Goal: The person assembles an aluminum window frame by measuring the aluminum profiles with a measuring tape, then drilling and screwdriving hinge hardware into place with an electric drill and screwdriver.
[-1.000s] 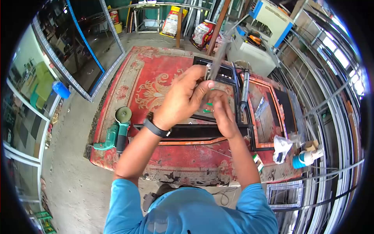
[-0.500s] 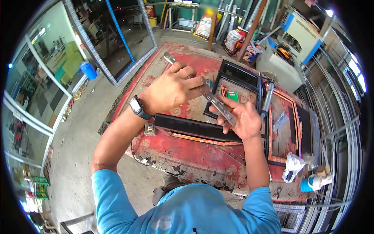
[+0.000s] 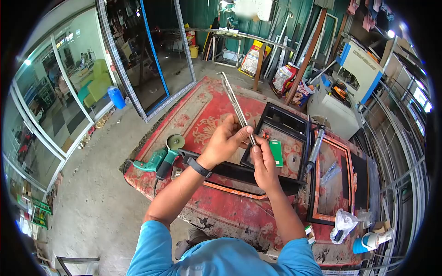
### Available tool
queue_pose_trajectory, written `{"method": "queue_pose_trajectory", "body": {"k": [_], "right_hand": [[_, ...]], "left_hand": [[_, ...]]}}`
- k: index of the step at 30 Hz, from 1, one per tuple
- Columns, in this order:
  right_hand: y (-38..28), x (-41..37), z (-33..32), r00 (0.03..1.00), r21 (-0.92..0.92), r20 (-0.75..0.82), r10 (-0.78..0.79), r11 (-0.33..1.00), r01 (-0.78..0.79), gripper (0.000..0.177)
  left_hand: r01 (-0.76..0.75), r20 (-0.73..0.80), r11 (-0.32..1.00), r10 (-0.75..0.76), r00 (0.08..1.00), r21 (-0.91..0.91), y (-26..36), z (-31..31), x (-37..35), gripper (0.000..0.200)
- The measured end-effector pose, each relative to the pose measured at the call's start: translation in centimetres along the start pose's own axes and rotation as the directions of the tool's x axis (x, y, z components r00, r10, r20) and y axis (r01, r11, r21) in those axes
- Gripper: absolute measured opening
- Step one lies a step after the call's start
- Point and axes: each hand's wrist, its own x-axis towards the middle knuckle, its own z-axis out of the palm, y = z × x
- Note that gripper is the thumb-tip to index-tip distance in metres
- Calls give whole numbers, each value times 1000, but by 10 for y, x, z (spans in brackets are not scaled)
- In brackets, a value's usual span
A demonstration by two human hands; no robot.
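A long, thin metal window stay (image 3: 235, 103) is held up at a slant over the table, its bars seen nearly edge-on. My left hand (image 3: 224, 140), wearing a dark watch strap, pinches it near its lower part. The fingers of my right hand (image 3: 265, 166) are closed around its lower end. Below both hands lies a black frame bar (image 3: 230, 172) with an orange strip along its near side. Just beyond my right hand, a green box (image 3: 276, 153) rests within a black frame (image 3: 304, 120).
A green angle grinder (image 3: 154, 161) lies on the red carpeted table (image 3: 230, 207) at left. Right of the black frame are a caulking gun (image 3: 316, 148), another orange-edged frame (image 3: 352, 172) and a white plastic bag (image 3: 343, 225). Glass doors (image 3: 83, 87) stand at left; metal profiles line the right.
The window stay has turned from showing its flat face to edge-on and points more steeply away. My hands have drawn together on its lower part. The view has shifted, revealing the grinder.
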Motion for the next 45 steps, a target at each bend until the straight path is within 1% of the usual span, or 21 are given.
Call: {"method": "queue_pose_trajectory", "body": {"k": [2,5,6,9,10,11,13,14,17,18,21,22,25,28,31,32,36,39,42,45], "right_hand": [[5,5,-4,999,110,9,30,993,-31,29],[10,4,-3,998,22,-26,-59,998,60,26],[12,4,-2,993,-12,-46,-108,994,107,25],[15,6,1,983,-109,-80,-165,982,156,25],[9,8,2,994,46,-84,-72,996,76,25],[8,10,-1,998,90,-69,12,996,-6,23],[8,17,-6,998,202,32,60,977,-65,20],[5,17,-7,995,214,60,82,972,-93,20],[4,14,-13,987,255,126,104,958,-133,19],[-1,12,-13,977,279,158,143,942,-183,21],[-9,12,-11,962,292,172,211,922,-255,29],[-4,12,-8,980,211,126,155,961,-179,39],[-9,10,-12,967,289,134,218,925,-249,42],[-9,5,-14,953,310,137,272,902,-302,45],[-10,3,-11,947,317,135,293,892,-321,47],[-7,4,-10,952,329,129,277,894,-305,48],[-2,5,-11,962,330,102,254,904,-273,49],[-6,3,-12,963,341,101,249,901,-268,48],[-6,3,-11,968,357,94,233,900,-251,48],[-6,5,-11,975,351,84,204,910,-221,47]], "left_hand": [[60,15,993,-59,998,-103,7,-1,6,24],[91,10,982,-90,996,-166,8,1,6,23],[77,18,986,-75,997,-151,14,3,4,21],[-23,15,992,25,1000,-122,10,3,2,19],[-28,8,993,29,1000,-117,8,1,0,20],[-34,3,993,35,999,-111,5,-1,0,20],[-46,-3,994,46,999,-97,3,-6,2,21],[-30,-4,995,30,1000,-97,2,-7,1,22],[-15,24,985,19,1000,-172,5,-6,-2,23],[-19,14,985,22,1000,-171,5,-7,0,25],[-15,4,998,15,1000,-64,15,-3,-1,26],[-23,-9,998,23,1000,-56,18,0,0,26],[-25,7,1000,25,1000,3,22,0,2,26],[-56,109,998,52,993,30,22,-10,3,26],[-25,187,992,1,982,124,29,-22,3,25],[-15,195,990,-12,981,138,28,-25,4,25],[-11,200,995,-9,980,99,22,-24,6,26],[-41,228,980,-5,974,194,20,-29,8,27],[-34,254,968,-32,967,249,29,-31,10,30],[-29,234,937,-56,971,347,29,-33,13,31]]}}
